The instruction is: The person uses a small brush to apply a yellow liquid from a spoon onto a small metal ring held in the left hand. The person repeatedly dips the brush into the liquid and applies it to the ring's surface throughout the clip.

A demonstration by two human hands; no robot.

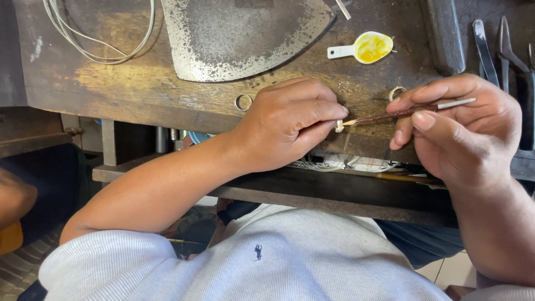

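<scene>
Your left hand pinches a small pale piece against the table edge. Your right hand is closed around a thin brush, its tip touching the piece. Step in hand: coating the piece. Next calls for a steady, light stroke. Spoon of yellow paste lies beyond.

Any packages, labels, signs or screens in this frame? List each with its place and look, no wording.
No packages, signs or screens show on the wooden bench.
Small embroidered emblem: dark blue, on the chest of the person's pale grey shirt, bottom centre.
Printed papers: white with dark marks, on the shelf under the bench edge, mostly hidden below the hands.
</scene>
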